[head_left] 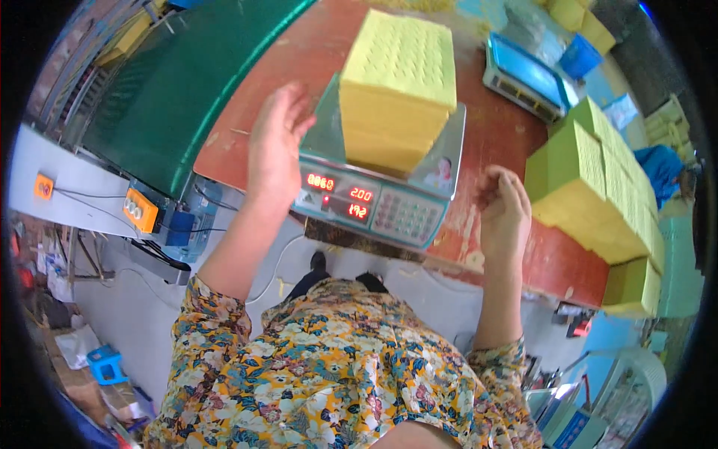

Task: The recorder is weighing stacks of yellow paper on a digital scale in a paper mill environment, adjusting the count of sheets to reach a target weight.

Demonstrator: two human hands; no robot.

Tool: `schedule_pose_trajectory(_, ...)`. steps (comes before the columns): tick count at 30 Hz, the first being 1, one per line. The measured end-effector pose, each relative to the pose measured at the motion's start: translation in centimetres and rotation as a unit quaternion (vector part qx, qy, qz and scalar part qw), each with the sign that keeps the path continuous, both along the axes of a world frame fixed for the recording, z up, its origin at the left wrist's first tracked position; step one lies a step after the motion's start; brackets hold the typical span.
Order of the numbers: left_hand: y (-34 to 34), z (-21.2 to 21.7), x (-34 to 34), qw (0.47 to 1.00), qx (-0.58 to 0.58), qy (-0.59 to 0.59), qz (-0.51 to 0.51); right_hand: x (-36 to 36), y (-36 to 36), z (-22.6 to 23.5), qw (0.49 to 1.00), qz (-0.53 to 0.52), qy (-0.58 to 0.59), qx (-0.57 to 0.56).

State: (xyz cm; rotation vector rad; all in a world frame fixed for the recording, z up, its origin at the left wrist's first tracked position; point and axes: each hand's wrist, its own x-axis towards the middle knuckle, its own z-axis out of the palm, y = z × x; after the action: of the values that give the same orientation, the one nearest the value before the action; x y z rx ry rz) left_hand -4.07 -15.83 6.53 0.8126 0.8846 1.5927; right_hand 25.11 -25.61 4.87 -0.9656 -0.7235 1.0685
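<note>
A tall stack of yellow paper [396, 97], its top sheet marked with rows of small cuts, rests on the pan of a digital scale [407, 213] with lit red figures and a keypad. My left hand [278, 146] is raised beside the scale's left edge, fingers apart, holding nothing and not touching the stack. To the right of the scale, over the red table [486, 142], hovers my right hand [505, 209]. Its fingers are loosely curled but apart, and nothing shows in them.
Several yellow paper stacks [591, 179] line the table's right side. Behind them stand a second scale [527, 75] and a blue container [581, 56]. A green conveyor belt [164, 90] runs along the left, near an orange switch box [140, 209] with cables.
</note>
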Motion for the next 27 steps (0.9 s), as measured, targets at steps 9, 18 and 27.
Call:
schedule_pose_trajectory(9, 1.0, 0.0, -2.3, 0.977, 0.148, 0.128, -0.085, -7.0, 1.0, 6.9, 0.894, -0.118, -0.404, 0.154)
schedule_pose_trajectory(18, 7.7, -1.4, -7.8, 0.958, 0.164, 0.134, -0.195, -11.7, 7.4, 9.3, 0.751, -0.238, -0.612, 0.073)
schedule_pose_trajectory(27, 13.1, -1.5, -9.2, 0.931, 0.207, 0.127, -0.271, -12.5, 9.8, 7.9, 0.901, -0.219, -0.370, -0.048)
